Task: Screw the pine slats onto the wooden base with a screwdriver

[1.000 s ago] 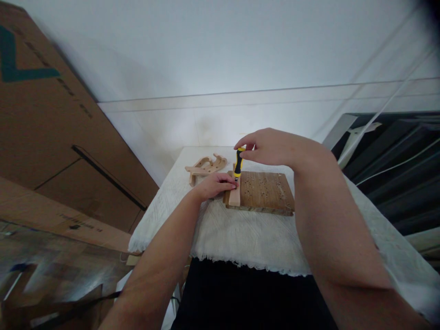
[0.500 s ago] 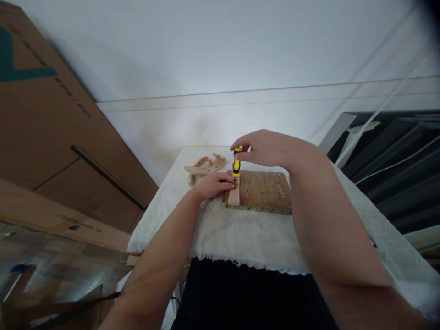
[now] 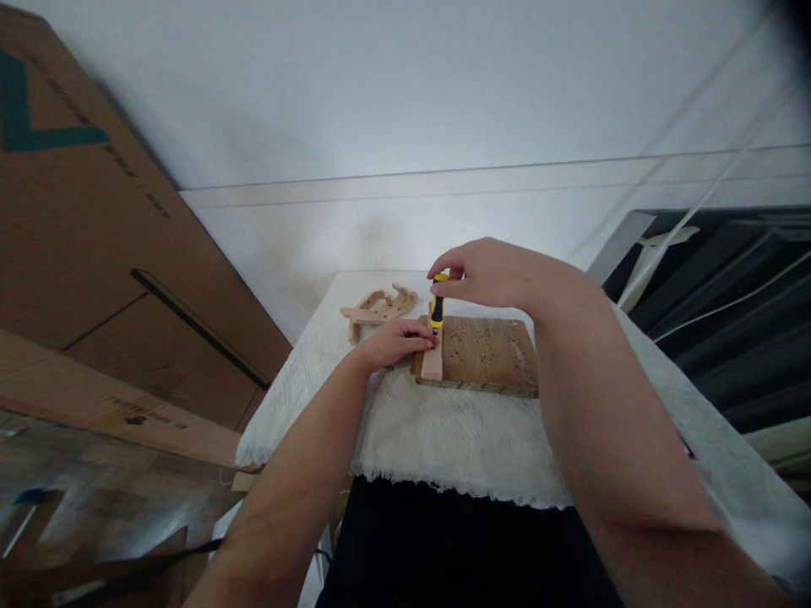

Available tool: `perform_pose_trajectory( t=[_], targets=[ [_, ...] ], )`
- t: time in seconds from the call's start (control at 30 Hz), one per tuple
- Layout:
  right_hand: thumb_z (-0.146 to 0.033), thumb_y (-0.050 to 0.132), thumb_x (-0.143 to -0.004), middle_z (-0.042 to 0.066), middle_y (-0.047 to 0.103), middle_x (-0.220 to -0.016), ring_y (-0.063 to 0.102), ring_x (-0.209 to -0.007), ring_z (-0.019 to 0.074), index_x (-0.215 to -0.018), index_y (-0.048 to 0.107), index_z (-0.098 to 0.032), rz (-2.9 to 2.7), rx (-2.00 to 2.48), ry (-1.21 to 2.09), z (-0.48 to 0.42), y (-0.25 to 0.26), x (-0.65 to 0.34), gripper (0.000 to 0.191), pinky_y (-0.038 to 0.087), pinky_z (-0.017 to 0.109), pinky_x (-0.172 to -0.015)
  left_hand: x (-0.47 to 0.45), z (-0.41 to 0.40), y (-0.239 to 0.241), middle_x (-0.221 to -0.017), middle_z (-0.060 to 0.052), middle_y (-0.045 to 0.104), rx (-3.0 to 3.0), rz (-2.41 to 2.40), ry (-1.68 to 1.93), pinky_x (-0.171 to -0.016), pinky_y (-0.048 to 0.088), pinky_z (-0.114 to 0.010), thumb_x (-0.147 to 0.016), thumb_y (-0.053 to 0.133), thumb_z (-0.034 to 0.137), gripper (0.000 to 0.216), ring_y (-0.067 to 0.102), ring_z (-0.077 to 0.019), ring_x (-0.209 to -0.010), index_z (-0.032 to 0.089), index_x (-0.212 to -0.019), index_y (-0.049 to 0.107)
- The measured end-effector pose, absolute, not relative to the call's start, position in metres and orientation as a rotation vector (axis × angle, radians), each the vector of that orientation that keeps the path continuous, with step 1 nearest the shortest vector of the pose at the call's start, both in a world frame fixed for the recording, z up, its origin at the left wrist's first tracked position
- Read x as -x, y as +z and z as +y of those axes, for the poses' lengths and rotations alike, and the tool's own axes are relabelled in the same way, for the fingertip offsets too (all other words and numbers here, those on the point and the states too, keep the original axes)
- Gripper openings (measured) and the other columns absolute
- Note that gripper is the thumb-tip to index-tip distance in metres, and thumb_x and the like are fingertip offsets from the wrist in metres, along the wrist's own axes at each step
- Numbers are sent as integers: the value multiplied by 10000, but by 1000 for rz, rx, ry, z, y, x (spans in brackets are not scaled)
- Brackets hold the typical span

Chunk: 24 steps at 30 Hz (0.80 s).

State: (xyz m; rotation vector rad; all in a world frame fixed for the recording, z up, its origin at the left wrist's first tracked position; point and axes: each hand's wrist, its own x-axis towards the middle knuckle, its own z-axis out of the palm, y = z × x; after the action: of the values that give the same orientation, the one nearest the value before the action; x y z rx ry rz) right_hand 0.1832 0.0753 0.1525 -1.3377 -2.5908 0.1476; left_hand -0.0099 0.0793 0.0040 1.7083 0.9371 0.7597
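Note:
A black-and-yellow screwdriver (image 3: 437,311) stands upright, its tip down at a pale wooden strip (image 3: 432,366). My right hand (image 3: 475,268) grips the top of its handle from above, thumb and fingers closed round it. Down by the tip, the fingers of my left hand (image 3: 399,340) are pinched together against the strip. Whatever they hold there is too small to make out. Under the strip lies a thick brown wooden board (image 3: 487,350), its surface pitted with several small holes.
Left of the board, a curved wooden piece with holes (image 3: 383,304) rests on the white cloth (image 3: 462,439) covering the table. A white wall (image 3: 405,224) rises behind it. Large cardboard boxes (image 3: 114,219) stand at left, and dark folded material (image 3: 748,295) at right.
The screwdriver's handle has turned in my right hand, showing more black where yellow faced me. Both hands stay in nearly the same place.

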Motion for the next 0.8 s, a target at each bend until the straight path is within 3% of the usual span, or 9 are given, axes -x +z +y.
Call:
perform_pose_trajectory(
  t=[0.1, 0.27, 0.57, 0.8],
  targets=[
    [-400, 529, -839, 56, 720, -877, 593, -728, 170, -1083, 727, -228, -2615, 1339, 169, 71, 157, -183, 359, 389, 292, -643, 9, 77, 7, -884, -39, 697, -1704, 963, 750, -870, 432, -298, -735, 702, 275, 160, 591, -132, -849, 142, -820, 726],
    [-521, 574, -797, 68, 692, -776, 568, -673, 173, -920, 748, -184, -2568, 1426, 98, 71, 156, -182, 398, 364, 303, -595, 8, 76, 8, -867, -44, 691, -1694, 969, 745, -860, 432, -304, -731, 709, 291, 180, 587, -139, -846, 135, -818, 725],
    [-410, 543, -828, 64, 725, -998, 615, -830, 204, -1075, 729, -236, -2625, 1290, 210, 75, 153, -182, 354, 418, 310, -712, 10, 80, 1, -877, -34, 693, -1665, 949, 766, -870, 431, -305, -708, 731, 317, 195, 589, -132, -846, 146, -803, 721],
    [-551, 540, -814, 82, 698, -792, 588, -710, 189, -909, 743, -190, -2604, 1435, 86, 77, 152, -180, 425, 369, 305, -609, 8, 77, 6, -876, -33, 692, -1627, 989, 737, -874, 431, -307, -715, 725, 297, 183, 587, -134, -851, 146, -818, 722]
  ],
)
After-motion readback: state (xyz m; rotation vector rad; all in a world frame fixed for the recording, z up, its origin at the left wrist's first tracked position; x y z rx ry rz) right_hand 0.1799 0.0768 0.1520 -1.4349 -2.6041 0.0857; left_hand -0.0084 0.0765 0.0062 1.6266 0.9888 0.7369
